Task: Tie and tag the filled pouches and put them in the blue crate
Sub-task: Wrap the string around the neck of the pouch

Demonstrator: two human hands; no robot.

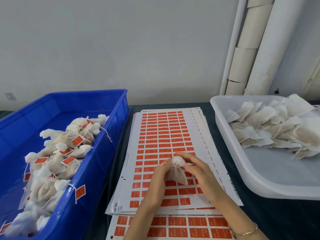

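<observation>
Fingers of the left hand [160,173] pinch the gathered neck of a small white mesh fabric pouch [177,172] from the left. The right hand [199,172] pinches the same neck from the right, index finger arched over the bunched top. The pouch is upright over a stack of white sheets of red rectangular labels [164,132] on the dark table [285,219]; whether it touches the top sheet cannot be determined. Label print is yellow and too small to read; margin barcodes are likewise illegible. No tie string can be made out at the neck. At left, the blue plastic crate [107,153], cut off by the frame, holds tied pouches with red tags [57,163]. At right, a translucent white plastic tray [259,170], also cut off, holds flat untied pouches [270,129].
</observation>
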